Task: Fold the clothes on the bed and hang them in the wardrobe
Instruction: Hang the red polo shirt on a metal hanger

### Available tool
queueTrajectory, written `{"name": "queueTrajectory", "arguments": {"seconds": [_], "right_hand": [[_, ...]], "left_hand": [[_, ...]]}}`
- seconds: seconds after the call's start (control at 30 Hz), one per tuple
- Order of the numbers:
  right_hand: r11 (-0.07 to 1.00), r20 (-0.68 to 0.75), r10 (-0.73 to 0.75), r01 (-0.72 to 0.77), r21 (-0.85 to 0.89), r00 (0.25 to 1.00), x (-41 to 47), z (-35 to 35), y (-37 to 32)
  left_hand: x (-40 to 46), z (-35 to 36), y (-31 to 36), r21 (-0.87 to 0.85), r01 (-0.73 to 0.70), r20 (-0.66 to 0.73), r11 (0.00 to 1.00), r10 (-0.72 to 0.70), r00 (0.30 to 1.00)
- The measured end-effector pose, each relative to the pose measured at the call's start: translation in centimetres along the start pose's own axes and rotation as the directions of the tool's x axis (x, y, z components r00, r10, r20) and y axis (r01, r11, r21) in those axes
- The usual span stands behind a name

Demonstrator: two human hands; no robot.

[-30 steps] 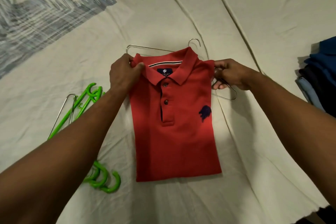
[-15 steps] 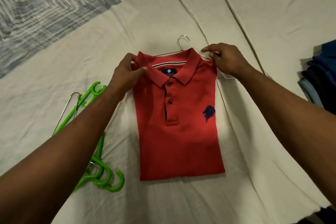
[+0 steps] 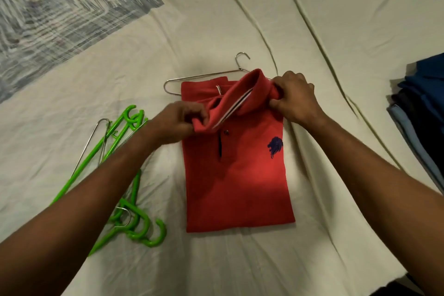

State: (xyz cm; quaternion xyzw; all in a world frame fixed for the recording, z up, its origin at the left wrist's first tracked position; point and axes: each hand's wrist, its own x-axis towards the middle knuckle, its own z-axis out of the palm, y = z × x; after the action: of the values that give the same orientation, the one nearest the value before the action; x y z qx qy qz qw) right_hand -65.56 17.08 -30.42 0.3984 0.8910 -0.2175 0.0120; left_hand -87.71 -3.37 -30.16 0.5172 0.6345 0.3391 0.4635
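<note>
- My left hand (image 3: 179,119) pinches the left tip of the collar (image 3: 240,97) of the red shirt (image 3: 237,175). My right hand (image 3: 294,98) pinches the right end of that same collar. Both hands hold cloth tight, and the collar is lifted up off the shirt.
- At 9 o'clock from the shirt lie the green hangers (image 3: 129,175) in a messy pile, with thin metal ones mixed in. I think they wait there so I can grab one fast.
- The red shirt sits in the middle of the bed sheet (image 3: 312,19), folded into a neat, tall shape. I hold the collar up because I think I want to open the neck for the hanger.
- At 12 o'clock from the shirt lies the metal hanger (image 3: 204,78), partly under the top edge. Its hook points away from me.
- At 3 o'clock, at the edge of the bed, is a stack of dark and blue clothes (image 3: 422,108).
- Half a second ago the collar lay flat and my hands were at the shoulders. Now both hands have moved in and pulled the collar up. More of the hanger's left side shows now.
</note>
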Motion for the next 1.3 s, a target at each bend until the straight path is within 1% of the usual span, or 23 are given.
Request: {"name": "queueTrajectory", "arguments": {"seconds": [0.07,0.13,0.17,0.23,0.3,0.43,0.5,0.6,0.73,0.83,0.93,1.0,1.07,1.13,1.23,1.3], "right_hand": [[0.996,-0.138,-0.084,0.088,0.02,0.987,-2.2,0.4,-0.2],[0.985,-0.205,-0.172,0.175,-0.005,0.963,-4.0,1.1,-0.2],[0.978,-0.213,-0.208,0.205,-0.037,0.955,-4.7,1.6,0.0],[0.968,-0.221,-0.249,0.232,-0.1,0.943,-5.4,2.4,0.4],[0.967,-0.214,-0.248,0.229,-0.108,0.945,-5.6,2.7,0.8],[0.976,-0.197,-0.219,0.216,-0.038,0.956,-5.1,2.3,0.4],[0.973,-0.2,-0.23,0.233,-0.008,0.953,-4.7,2.1,0.2],[0.963,-0.18,-0.269,0.261,-0.066,0.946,-3.8,2.3,0.4],[0.942,-0.148,-0.325,0.307,-0.135,0.934,-3.4,2.7,1.0],[0.942,-0.132,-0.33,0.317,-0.115,0.935,-3.5,2.7,0.9],[0.944,-0.149,-0.328,0.315,-0.101,0.933,-3.6,2.8,0.7],[0.94,-0.149,-0.335,0.319,-0.122,0.93,-3.6,3.0,0.6],[0.939,-0.148,-0.336,0.317,-0.134,0.93,-3.6,3.0,0.6],[0.95,-0.158,-0.303,0.286,-0.123,0.94,-3.5,3.1,0.4],[0.966,-0.172,-0.241,0.22,-0.136,0.955,-3.2,3.5,0.4],[0.958,-0.182,-0.262,0.232,-0.169,0.948,-3.1,3.7,0.5]], "left_hand": [[-1.0,0.9,-0.3,0.207,-0.04,0.06,0.978,0.028,0.998],[-1.7,1.6,-0.5,0.36,-0.097,0.103,0.928,0.064,0.993],[-1.8,1.9,-0.6,0.405,-0.111,0.109,0.908,0.073,0.991],[-1.9,2.1,-0.6,0.436,-0.121,0.101,0.892,0.085,0.991],[-1.8,2.1,-0.4,0.433,-0.135,0.082,0.891,0.11,0.991],[-1.6,1.8,-0.3,0.381,-0.133,0.015,0.915,0.138,0.99],[-1.3,1.7,-0.7,0.359,-0.097,-0.019,0.928,0.111,0.994],[-0.8,1.5,-0.8,0.281,-0.034,-0.034,0.959,0.046,0.998],[-0.3,0.9,-0.3,0.203,0.009,0.029,0.979,-0.016,0.999],[0.1,0.2,-0.1,0.148,0.016,0.086,0.989,-0.029,0.996],[0.5,-0.6,0.0,0.155,0.057,0.164,0.986,-0.083,0.983],[0.8,-0.6,0.2,0.155,0.052,0.179,0.987,-0.08,0.981],[1.1,-0.3,0.2,0.148,0.044,0.114,0.988,-0.061,0.992],[1.4,0.1,0.1,0.123,0.09,0.052,0.988,-0.097,0.994],[1.9,0.7,0.0,0.085,0.149,0.008,0.985,-0.15,0.989],[2.0,1.1,0.0,0.08,0.167,-0.022,0.983,-0.166,0.986]]}}
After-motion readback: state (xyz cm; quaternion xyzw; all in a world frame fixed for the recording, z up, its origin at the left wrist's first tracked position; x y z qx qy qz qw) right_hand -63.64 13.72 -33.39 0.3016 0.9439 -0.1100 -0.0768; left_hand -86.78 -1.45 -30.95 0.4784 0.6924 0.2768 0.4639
